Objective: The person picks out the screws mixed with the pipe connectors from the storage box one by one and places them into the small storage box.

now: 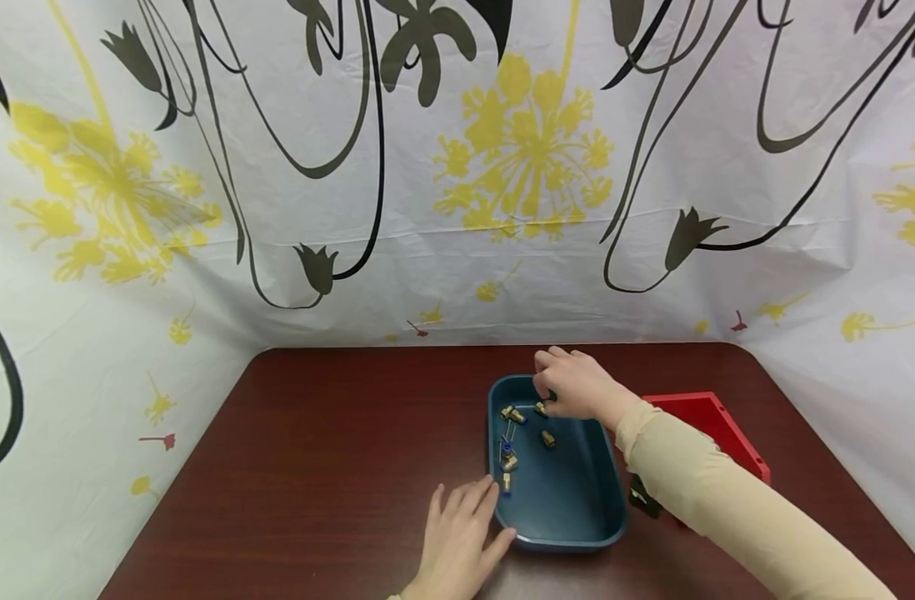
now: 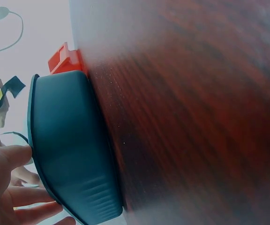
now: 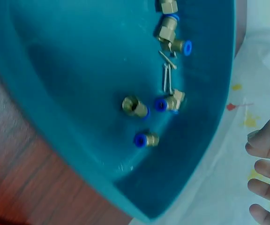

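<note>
A teal-blue tray (image 1: 577,492) on the table holds several brass push-in fittings (image 3: 135,107) with blue collars. Thin silver screws or pins (image 3: 167,77) lie among them, mostly along the tray's left side. My left hand (image 1: 457,533) touches the tray's near left rim with its fingers spread; in the left wrist view, thumb and fingertips meet the rim. Over the far right corner of the tray hovers my right hand (image 1: 573,383), fingers loosely bent. The right wrist view shows a gap between its thumb and fingers, with nothing visible there. One fitting (image 1: 541,408) lies just below that hand.
A red bin (image 1: 716,421) stands right of the tray, partly hidden by the right forearm. A small dark object (image 1: 642,498) sits under that forearm. Behind the brown table (image 1: 352,467) hangs a patterned white curtain (image 1: 397,208).
</note>
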A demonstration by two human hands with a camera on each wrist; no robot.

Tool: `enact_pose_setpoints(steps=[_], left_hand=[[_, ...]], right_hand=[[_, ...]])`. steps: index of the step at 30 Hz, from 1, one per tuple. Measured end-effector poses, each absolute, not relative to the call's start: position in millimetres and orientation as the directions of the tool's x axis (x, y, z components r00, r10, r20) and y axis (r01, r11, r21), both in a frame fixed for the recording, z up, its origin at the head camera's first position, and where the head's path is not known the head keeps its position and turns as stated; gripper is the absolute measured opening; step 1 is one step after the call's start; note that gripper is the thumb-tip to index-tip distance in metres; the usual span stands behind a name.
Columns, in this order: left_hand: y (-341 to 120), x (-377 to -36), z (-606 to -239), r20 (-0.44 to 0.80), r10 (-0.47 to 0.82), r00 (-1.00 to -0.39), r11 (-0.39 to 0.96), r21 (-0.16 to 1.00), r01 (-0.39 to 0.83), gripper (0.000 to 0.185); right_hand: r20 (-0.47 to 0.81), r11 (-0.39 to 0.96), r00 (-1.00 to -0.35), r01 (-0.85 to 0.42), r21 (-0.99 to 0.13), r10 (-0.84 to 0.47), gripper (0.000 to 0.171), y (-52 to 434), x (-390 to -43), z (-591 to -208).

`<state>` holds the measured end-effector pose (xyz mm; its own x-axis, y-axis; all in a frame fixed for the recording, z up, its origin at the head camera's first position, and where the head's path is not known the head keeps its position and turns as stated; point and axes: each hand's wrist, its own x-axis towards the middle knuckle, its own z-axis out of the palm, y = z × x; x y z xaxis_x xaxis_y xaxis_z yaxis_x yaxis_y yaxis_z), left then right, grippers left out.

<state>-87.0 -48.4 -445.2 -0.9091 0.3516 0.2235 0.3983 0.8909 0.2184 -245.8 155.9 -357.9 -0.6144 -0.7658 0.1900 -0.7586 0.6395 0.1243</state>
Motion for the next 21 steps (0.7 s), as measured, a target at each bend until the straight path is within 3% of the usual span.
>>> enact_pose_setpoints(steps=[16, 21], left_hand=[[-49, -87, -446, 0.266, 0.363, -0.893, 0.884, 0.204, 0.420, 0.053], [-49, -87, -446, 0.247, 0.361, -0.899, 0.886, 0.210, 0.414, 0.053]], right_hand=[[0.071, 0.563, -0.559, -0.824, 0.068, -0.826, 0.025, 122, -253, -396], [0.060, 0.564, -0.561, -0.820, 0.102, -0.826, 0.031, 117, -255, -407]])
